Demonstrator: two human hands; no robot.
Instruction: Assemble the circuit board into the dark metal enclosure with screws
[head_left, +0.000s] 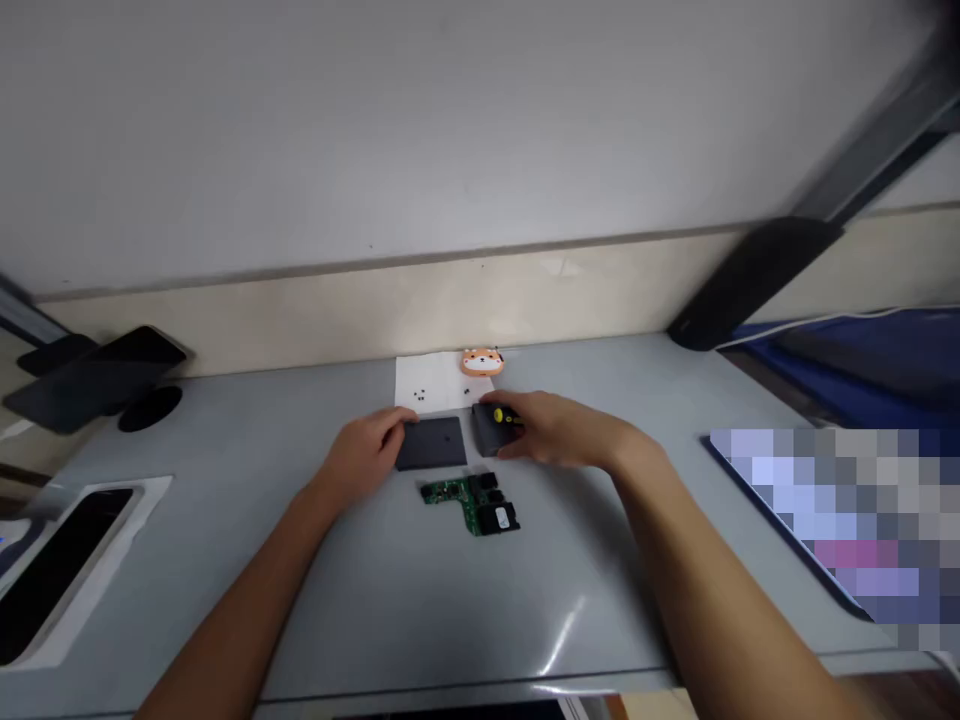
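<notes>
My left hand (pixel 366 455) grips the left edge of a thin dark rectangular cover (pixel 433 445) that lies flat on the desk. To its right, my right hand (pixel 551 425) is closed around a second dark casing piece (pixel 491 432), thumb at the near edge and fingers at the far edge. A small black-and-yellow item (pixel 499 415) shows by the right fingers; its kind is unclear. Nearer to me, a green circuit board (pixel 472 500) with black parts and a white label lies apart from both hands. Small dark screws (pixel 420 395) rest on a white sheet (pixel 442 370) behind the covers.
An orange-and-white animal-faced case (pixel 482 361) sits at the back of the sheet. A black phone-like device (pixel 67 560) on white lies at the left, below a dark stand (pixel 150 408). A pixelated screen (pixel 825 530) is at the right. A wall (pixel 450 310) closes off the desk's back.
</notes>
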